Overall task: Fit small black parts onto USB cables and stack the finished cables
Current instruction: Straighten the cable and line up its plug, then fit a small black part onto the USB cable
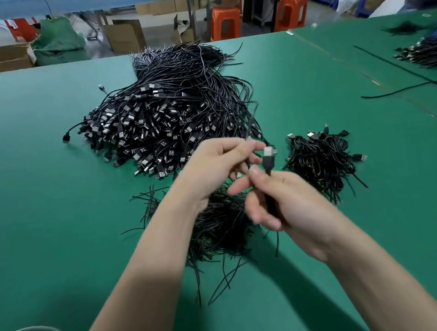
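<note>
Pinching a USB cable plug-up above the green table is the right hand; left hand, at ten o'clock from it, pinches a blurred wire; cable heap at twelve o'clock.

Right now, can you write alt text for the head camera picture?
A right hand grips a black USB cable, silver plug up, while the left hand pinches a thin black wire above a green table. A big heap of black cables lies behind.

table mat: plain green. cable pile: black, silver plug tips. held plug: black body, silver end. stools: orange. boxes: brown.
</note>
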`<control>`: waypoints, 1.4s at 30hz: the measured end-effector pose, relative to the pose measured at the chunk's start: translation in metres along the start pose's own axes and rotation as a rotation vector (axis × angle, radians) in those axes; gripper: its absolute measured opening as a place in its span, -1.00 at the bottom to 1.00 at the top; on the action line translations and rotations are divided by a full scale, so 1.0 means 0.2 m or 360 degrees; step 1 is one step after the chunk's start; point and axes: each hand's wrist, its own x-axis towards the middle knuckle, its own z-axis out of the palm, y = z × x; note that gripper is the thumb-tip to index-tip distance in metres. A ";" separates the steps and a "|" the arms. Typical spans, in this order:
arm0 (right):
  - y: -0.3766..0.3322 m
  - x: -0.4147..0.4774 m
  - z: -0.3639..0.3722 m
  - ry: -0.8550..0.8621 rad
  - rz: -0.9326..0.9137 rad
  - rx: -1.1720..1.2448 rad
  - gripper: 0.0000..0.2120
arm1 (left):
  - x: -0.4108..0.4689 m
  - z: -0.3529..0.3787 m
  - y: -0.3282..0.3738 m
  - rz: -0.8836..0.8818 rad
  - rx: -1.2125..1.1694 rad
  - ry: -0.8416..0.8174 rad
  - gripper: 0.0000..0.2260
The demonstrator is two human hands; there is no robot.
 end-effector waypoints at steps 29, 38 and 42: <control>-0.13 0.00 0.02 -0.0384 -0.0269 0.0942 -0.63 | -0.18 0.19 -0.15 -0.0234 -0.0647 0.0117 -0.65; -0.07 -0.03 0.03 -0.0163 -0.0260 0.0345 -0.66 | -0.14 0.04 0.02 0.0047 -0.0042 0.0163 -0.84; 0.01 -0.02 0.08 0.0050 -0.0185 0.0129 -0.65 | -0.15 0.03 0.03 0.0140 0.0039 0.0310 -0.81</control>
